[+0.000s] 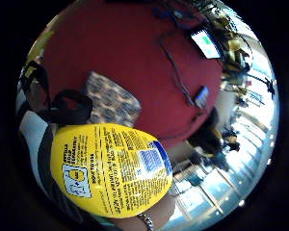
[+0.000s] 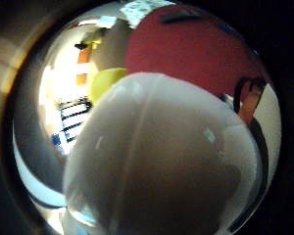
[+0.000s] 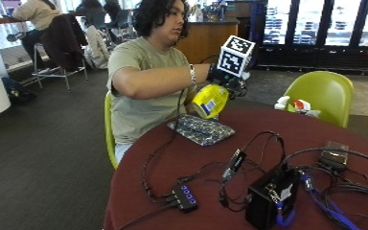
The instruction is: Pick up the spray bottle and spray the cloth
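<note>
yellow spray bottle [image 3: 210, 100] held up in the air above the round red table [image 3: 235, 201], tilted, its base lower and toward the person's chest, its top up inside the gloved right hand [image 3: 225, 78]. fingers wrapped around the bottle's neck; whether a finger rests on the trigger cannot be told. seen from the little finger side palm camera, the bottle's [image 1: 111, 168] yellow printed label with a blue patch fills the near field, close to the palm, with the table [image 1: 135, 48] behind it. in the thumb side palm camera, a pale rounded surface blocks most of the scene; hard to say what part of the bottle or hand it is.

patterned cloth [image 3: 201, 128], dark with a small light print, folded flat on the table directly beneath the bottle, at roughly 11 o'clock on the tabletop near the edge closest to the person. apart from the bottle, not touching it. also visible past the label from the little finger side camera [image 1: 110, 102], lying on the red surface.

further out on the table: a black hub with blue lights [image 3: 184, 196] at about 7 o'clock, a black box [image 3: 272, 197] at about 5 o'clock, a small dark device [image 3: 334, 155] at about 3 o'clock, all linked by tangled black cables [image 3: 260, 143]. green chair [image 3: 321, 93] beyond the table at about 1 o'clock.
</note>
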A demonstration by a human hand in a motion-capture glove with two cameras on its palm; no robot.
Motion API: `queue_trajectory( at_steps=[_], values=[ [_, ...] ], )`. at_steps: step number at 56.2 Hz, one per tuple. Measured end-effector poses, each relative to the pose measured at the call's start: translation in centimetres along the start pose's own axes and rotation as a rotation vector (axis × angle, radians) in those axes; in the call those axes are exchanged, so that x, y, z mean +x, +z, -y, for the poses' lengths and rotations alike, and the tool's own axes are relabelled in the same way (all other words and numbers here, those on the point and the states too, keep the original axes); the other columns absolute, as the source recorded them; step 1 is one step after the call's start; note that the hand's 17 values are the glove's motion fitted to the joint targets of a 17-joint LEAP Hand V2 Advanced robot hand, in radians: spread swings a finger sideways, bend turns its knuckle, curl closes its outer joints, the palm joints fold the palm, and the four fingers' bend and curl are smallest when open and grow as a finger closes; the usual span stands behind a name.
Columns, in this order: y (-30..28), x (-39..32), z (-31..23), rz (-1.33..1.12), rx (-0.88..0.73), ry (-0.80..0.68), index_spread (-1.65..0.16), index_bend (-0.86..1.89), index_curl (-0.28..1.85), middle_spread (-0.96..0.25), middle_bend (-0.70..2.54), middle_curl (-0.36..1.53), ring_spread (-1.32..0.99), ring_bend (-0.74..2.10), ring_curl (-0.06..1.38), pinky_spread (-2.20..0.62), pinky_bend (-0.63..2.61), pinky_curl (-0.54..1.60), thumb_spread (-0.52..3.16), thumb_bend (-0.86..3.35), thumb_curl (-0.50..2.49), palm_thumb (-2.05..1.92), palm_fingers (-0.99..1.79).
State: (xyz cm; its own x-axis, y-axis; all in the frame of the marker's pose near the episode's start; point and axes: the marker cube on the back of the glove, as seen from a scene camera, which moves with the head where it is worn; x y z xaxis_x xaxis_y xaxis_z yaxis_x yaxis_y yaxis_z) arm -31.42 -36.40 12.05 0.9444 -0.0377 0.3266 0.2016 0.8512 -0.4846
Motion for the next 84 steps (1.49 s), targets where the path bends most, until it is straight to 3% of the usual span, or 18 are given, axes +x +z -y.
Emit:
queue_trajectory(
  at_steps=[15,22,28,33,41,45,51,59,64,69,74,84],
  values=[
    [2.2,-8.2,6.9,0.588,0.138,-0.276,-0.25,0.35,0.57,-0.15,0.54,0.49,-0.17,0.52,0.46,-0.26,0.38,0.38,0.25,-0.03,0.78,0.95,1.3],
    [3.9,-9.5,10.8,0.836,0.319,-0.289,-0.25,0.34,0.57,-0.15,0.52,0.49,-0.17,0.5,0.45,-0.24,0.38,0.37,0.28,-0.04,0.77,0.95,1.27],
    [6.0,-9.0,12.1,0.908,0.393,-0.291,-0.25,0.31,0.57,-0.15,0.5,0.49,-0.17,0.48,0.45,-0.24,0.39,0.37,0.32,-0.04,0.77,0.93,1.27],
    [7.2,-8.0,11.2,0.883,0.341,-0.364,-0.25,0.28,0.57,-0.14,0.49,0.49,-0.16,0.49,0.45,-0.24,0.4,0.37,0.36,-0.04,0.76,0.93,1.3],
    [7.3,-8.3,11.8,0.922,0.49,-0.377,-0.26,0.27,0.57,-0.14,0.5,0.5,-0.16,0.52,0.46,-0.27,0.4,0.37,0.37,-0.04,0.76,0.92,1.35],
    [7.8,-7.7,10.6,0.9,0.402,-0.421,-0.26,0.27,0.58,-0.14,0.51,0.5,-0.17,0.53,0.46,-0.29,0.4,0.37,0.37,-0.04,0.76,0.91,1.37],
    [7.1,-8.3,12.4,0.924,0.524,-0.349,-0.26,0.27,0.58,-0.15,0.51,0.5,-0.18,0.54,0.46,-0.3,0.41,0.38,0.38,-0.04,0.76,0.91,1.36],
    [7.7,-7.7,11.3,0.74,0.38,-0.338,-0.27,0.27,0.58,-0.15,0.48,0.49,-0.19,0.52,0.45,-0.27,0.42,0.38,0.42,-0.05,0.75,0.88,1.3],
    [6.3,-6.2,9.4,0.514,0.358,-0.366,-0.28,0.11,0.53,-0.15,0.44,0.47,-0.18,0.51,0.44,-0.13,0.29,0.36,0.65,-0.1,0.65,0.71,0.93],
    [3.5,-3.5,7.3,0.329,0.433,-0.332,-0.29,-0.01,0.44,-0.12,0.39,0.45,-0.16,0.45,0.44,-0.02,0.4,0.39,0.74,-0.09,0.58,0.59,0.62],
    [1.7,-2.1,4.0,0.207,0.447,-0.325,-0.31,0.03,0.35,-0.09,0.35,0.43,-0.15,0.43,0.4,0.06,0.42,0.38,0.79,-0.06,0.53,0.54,0.55],
    [-0.3,0.3,-2.0,-0.132,0.286,-0.257,-0.36,0.11,0.29,-0.06,0.25,0.39,-0.12,0.36,0.37,0.16,0.45,0.38,0.83,-0.05,0.46,0.48,0.39]
  ],
)
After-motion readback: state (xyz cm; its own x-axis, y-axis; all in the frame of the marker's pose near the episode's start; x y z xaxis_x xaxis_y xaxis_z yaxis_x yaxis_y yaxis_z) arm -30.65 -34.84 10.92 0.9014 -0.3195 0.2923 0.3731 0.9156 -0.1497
